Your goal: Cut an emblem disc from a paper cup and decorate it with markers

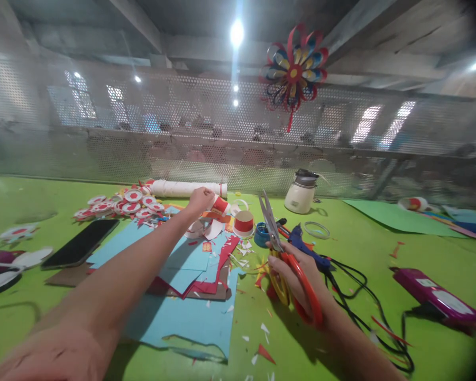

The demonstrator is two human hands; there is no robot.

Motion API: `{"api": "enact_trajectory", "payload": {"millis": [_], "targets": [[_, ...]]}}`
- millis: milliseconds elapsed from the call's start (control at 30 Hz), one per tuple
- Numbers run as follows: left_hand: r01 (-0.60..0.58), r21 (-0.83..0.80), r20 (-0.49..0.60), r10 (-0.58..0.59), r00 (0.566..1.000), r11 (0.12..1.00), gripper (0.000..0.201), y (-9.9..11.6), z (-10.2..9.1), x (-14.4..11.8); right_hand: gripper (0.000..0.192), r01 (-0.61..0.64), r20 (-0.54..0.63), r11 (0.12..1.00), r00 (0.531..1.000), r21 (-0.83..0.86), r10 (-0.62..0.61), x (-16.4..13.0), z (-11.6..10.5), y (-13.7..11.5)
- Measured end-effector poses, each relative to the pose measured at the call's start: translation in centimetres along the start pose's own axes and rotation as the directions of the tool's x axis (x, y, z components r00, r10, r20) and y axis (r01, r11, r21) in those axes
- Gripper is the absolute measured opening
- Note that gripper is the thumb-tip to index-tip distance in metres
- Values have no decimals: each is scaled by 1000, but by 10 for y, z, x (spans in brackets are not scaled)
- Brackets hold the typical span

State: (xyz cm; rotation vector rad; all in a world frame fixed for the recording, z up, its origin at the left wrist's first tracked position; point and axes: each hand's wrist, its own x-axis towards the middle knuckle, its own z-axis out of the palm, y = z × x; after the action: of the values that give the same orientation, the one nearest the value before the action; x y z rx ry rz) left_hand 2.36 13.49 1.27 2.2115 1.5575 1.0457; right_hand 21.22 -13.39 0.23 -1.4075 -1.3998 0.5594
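My left hand [201,200] reaches to the middle of the table, its fingers closed at the base of a red and white paper cup [219,205] tipped on its side. Just right of it stands a cut-down red and white cup [243,224], with white paper rings and strips around. My right hand [301,267] grips scissors [276,233], blades pointing up and slightly apart, an orange-red handle loop around the hand and a yellow part below it. Under my left arm lie light blue paper sheets [190,254] over red and brown ones.
A pile of red and white paper discs [130,203], a black phone [81,243] and a white tube [186,189] lie left. At right are a blue glue gun [307,246], black cables [353,286], a purple device [436,296] and a cream jug [300,196]. A paper flower [294,74] hangs above.
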Motion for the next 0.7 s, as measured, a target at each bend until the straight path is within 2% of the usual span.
{"api": "enact_trajectory", "payload": {"millis": [67, 167, 267, 333, 400, 467, 567, 700], "targets": [[-50, 43, 7, 50, 999, 998, 33, 5, 4, 0, 33, -28, 20, 999, 999, -28, 28, 1, -1, 0], [-241, 91, 47, 237, 970, 966, 30, 24, 5, -14, 38, -25, 48, 995, 998, -92, 30, 2, -1, 2], [-482, 145, 86, 474, 876, 864, 37, 48, 5, -40, 41, -19, 38, 996, 999, -92, 23, 1, 1, 4], [-597, 187, 128, 583, 802, 780, 33, 61, 8, -56, 41, -16, 29, 997, 999, -81, 18, 1, 3, 4], [-653, 230, 167, 631, 757, 722, 23, 66, 15, -67, 40, -31, 46, 997, 998, -67, 34, 1, 3, 3], [-673, 274, 196, 645, 739, 687, 17, 66, 23, -71, 38, -56, 61, 997, 996, -47, 59, 2, 2, 3], [-700, 322, 228, 666, 711, 637, 21, 58, 30, -72, 35, -81, 60, 997, 995, -5, 81, 4, 0, 2], [-765, 338, 244, 734, 634, 549, 26, 50, 14, -81, 35, -96, 45, 994, 995, 43, 94, 5, -1, 3]]}}
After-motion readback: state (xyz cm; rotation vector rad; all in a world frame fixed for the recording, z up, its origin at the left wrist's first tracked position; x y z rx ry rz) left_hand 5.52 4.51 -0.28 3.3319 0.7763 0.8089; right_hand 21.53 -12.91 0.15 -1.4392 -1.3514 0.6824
